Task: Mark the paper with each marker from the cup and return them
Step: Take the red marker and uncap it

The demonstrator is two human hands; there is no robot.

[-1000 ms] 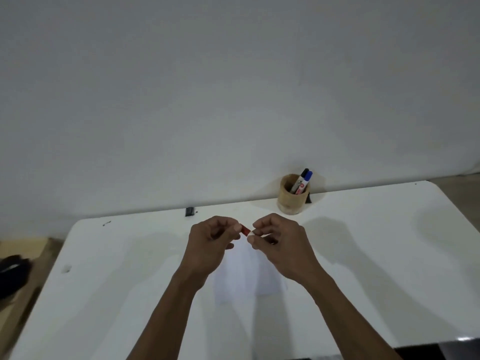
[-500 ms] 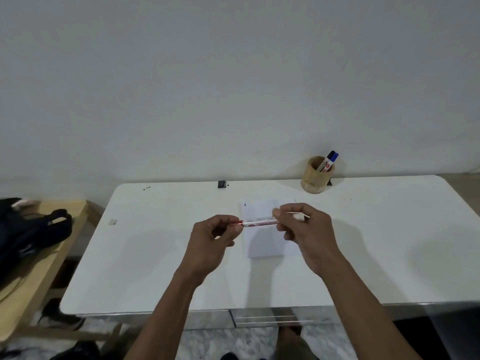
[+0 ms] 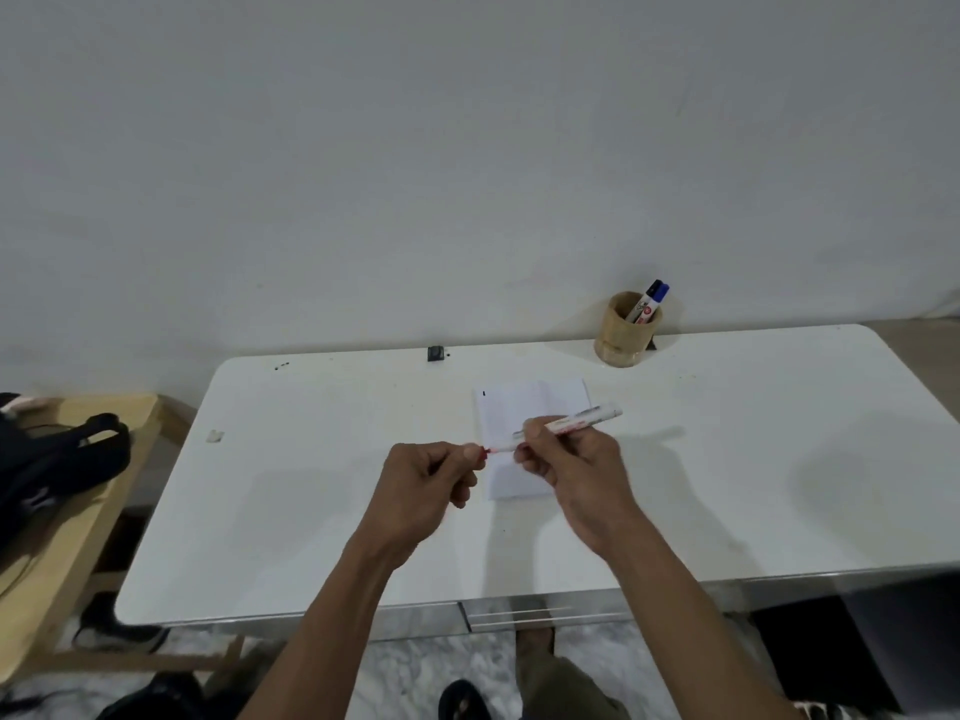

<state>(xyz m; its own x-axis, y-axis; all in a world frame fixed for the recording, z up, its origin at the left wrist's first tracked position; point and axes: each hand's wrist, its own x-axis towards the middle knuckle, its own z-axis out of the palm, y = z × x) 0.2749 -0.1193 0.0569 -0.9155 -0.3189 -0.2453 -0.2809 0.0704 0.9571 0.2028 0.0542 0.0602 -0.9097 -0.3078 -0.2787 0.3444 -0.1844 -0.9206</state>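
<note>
My right hand (image 3: 566,459) grips the white barrel of a red marker (image 3: 587,419), held level above the table. My left hand (image 3: 426,480) pinches the marker's red cap (image 3: 485,451) at the barrel's left end; whether the cap is seated or pulled off I cannot tell. Under both hands lies a white sheet of paper (image 3: 519,407) with a small black mark near its top left corner. A wooden cup (image 3: 623,332) stands at the back of the white table (image 3: 311,485), with a black and a blue marker (image 3: 649,301) sticking out of it.
A small black object (image 3: 436,353) sits at the table's back edge and a small scrap (image 3: 214,435) lies near the left side. A wooden bench (image 3: 67,511) with a black bag (image 3: 57,459) stands to the left. Shoes and feet are on the floor below.
The view has pulled back and down. The hands have drawn slightly apart along the marker, so more white barrel shows, tilted up to the right.
</note>
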